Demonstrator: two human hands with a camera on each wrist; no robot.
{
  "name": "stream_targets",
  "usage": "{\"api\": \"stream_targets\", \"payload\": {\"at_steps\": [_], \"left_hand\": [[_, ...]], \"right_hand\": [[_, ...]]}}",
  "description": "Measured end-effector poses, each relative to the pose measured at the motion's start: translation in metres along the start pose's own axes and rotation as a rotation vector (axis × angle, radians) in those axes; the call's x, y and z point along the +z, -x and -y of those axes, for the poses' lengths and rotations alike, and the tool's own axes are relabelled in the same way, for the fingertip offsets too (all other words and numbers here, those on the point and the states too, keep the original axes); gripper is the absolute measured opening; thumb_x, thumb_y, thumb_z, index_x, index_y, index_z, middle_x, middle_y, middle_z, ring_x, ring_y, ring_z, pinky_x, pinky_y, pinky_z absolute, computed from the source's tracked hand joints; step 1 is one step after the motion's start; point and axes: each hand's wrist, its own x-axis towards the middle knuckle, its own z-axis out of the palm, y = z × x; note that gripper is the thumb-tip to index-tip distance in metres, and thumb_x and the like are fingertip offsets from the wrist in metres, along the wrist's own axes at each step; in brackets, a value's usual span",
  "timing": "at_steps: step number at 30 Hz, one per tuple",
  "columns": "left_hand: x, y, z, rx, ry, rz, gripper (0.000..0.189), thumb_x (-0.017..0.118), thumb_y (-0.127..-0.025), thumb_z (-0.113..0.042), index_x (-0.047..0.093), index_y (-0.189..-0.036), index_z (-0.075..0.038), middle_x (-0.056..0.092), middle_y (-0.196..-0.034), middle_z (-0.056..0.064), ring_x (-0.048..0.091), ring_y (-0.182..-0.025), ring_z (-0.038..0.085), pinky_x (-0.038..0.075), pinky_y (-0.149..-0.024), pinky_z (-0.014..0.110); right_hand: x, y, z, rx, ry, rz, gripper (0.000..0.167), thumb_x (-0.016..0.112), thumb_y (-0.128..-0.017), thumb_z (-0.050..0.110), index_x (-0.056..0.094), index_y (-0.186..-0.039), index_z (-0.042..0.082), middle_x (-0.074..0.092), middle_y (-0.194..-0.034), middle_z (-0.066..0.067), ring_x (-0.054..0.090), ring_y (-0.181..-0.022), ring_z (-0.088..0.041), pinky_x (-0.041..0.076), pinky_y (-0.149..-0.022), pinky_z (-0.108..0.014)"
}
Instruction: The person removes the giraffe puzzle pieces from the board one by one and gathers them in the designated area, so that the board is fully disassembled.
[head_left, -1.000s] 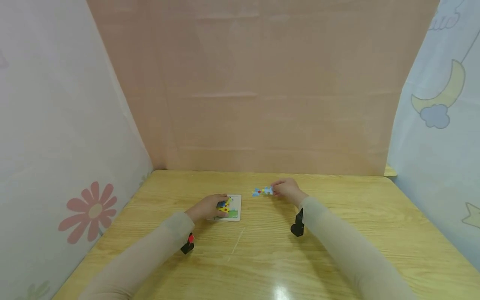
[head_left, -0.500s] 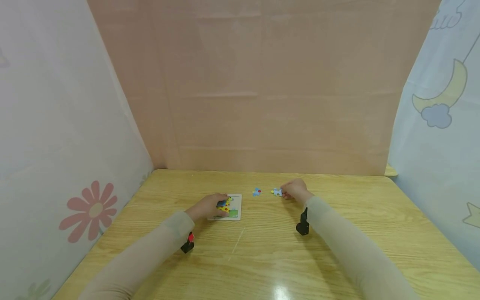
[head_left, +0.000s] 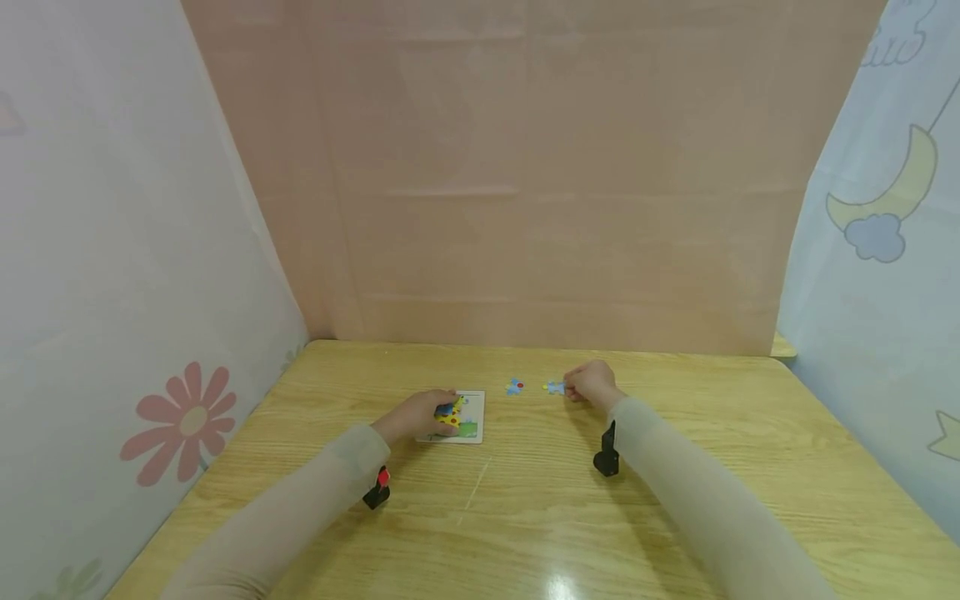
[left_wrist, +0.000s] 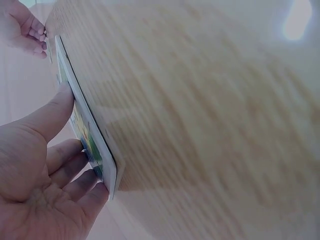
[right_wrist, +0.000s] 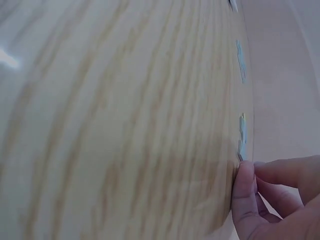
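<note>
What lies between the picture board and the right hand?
In the head view, between the picture board and the right hand is a red-spotted blue piece, then, nearer the hand, the yellow-tabbed blue piece that it pinches.

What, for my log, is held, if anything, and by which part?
Right hand pinches a blue puzzle piece by its right end; left hand rests on the puzzle board.

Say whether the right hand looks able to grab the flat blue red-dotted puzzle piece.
Probably not yet: the right hand pinches the flat blue yellow-tabbed puzzle piece, though the red-dotted piece lies uncovered nearby.
</note>
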Motion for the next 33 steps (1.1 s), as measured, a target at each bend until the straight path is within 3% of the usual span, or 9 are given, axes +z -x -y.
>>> {"api": "stream_targets", "payload": {"at_steps": [9, 15, 20, 28, 33], "left_hand": [[0.001, -0.001, 0.004, 0.003, -0.02, -0.021, 0.067, 0.074, -0.085, -0.03, 0.047, -0.143, -0.007, 0.041, -0.152, 0.01, 0.036, -0.141, 0.032, 0.03, -0.116, 0.047], [0.001, -0.001, 0.01, 0.002, -0.003, -0.018, 0.067, 0.074, -0.085, -0.03, 0.047, -0.143, -0.009, 0.041, -0.152, 0.008, 0.036, -0.141, 0.033, 0.03, -0.115, 0.049], [0.0, -0.003, 0.013, -0.001, 0.026, -0.021, 0.066, 0.075, -0.085, -0.029, 0.049, -0.142, -0.01, 0.041, -0.152, 0.007, 0.036, -0.142, 0.032, 0.03, -0.116, 0.048], [-0.001, -0.001, 0.014, 0.005, 0.116, -0.002, 0.066, 0.077, -0.083, -0.024, 0.051, -0.141, -0.009, 0.041, -0.152, 0.006, 0.034, -0.142, 0.032, 0.029, -0.116, 0.048], [-0.003, 0.0, 0.013, 0.012, 0.101, -0.007, 0.065, 0.076, -0.084, -0.025, 0.05, -0.141, -0.008, 0.042, -0.152, 0.006, 0.034, -0.142, 0.033, 0.028, -0.116, 0.049]], "right_hand": [[-0.002, 0.004, 0.006, -0.006, -0.02, -0.009, 0.03, 0.057, -0.094, 0.005, 0.063, -0.119, -0.011, 0.072, -0.101, -0.021, 0.062, -0.061, -0.007, 0.056, -0.064, -0.02], [0.003, 0.004, 0.01, -0.043, -0.022, 0.004, 0.03, 0.057, -0.094, 0.004, 0.063, -0.118, -0.012, 0.072, -0.096, -0.022, 0.063, -0.062, -0.008, 0.057, -0.062, -0.02], [0.011, 0.002, 0.014, -0.08, 0.009, 0.004, 0.029, 0.058, -0.092, 0.004, 0.064, -0.117, -0.011, 0.07, -0.105, -0.025, 0.068, -0.071, -0.015, 0.056, -0.062, -0.019], [0.027, 0.013, 0.027, -0.126, 0.065, 0.01, 0.029, 0.056, -0.094, 0.006, 0.065, -0.119, -0.007, 0.067, -0.113, -0.025, 0.069, -0.088, -0.033, 0.059, -0.075, -0.031], [0.034, 0.014, 0.032, -0.139, 0.053, 0.013, 0.029, 0.056, -0.094, 0.006, 0.064, -0.12, -0.007, 0.067, -0.114, -0.025, 0.068, -0.092, -0.035, 0.059, -0.077, -0.033]]}}
